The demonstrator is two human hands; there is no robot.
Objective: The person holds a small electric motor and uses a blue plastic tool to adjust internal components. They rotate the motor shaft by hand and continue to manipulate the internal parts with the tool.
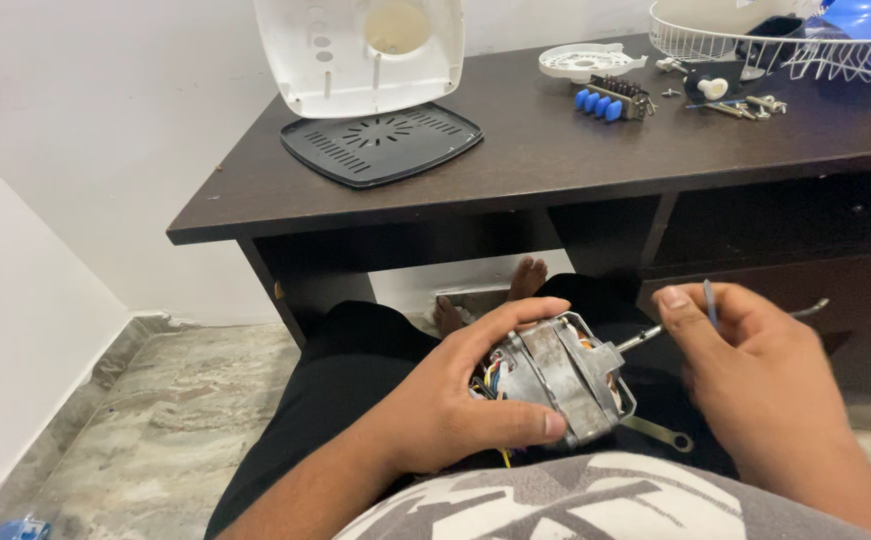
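Observation:
My left hand (456,395) grips a grey metal fan motor (566,380) over my lap, with coloured wires showing at its left side and a thin shaft sticking out to the right. Beside the shaft, my right hand (756,385) pinches a thin blue-grey wire (711,303) between thumb and fingers. A small metal wrench (661,433) lies on my lap just below the motor.
A dark wooden desk (556,160) stands ahead, carrying a white plastic housing (356,50), a black vented plate (381,143), a blue push-button switch block (611,100), a round white part (586,60), loose screws and a white wire fan guard (776,45). Marble floor lies to the left.

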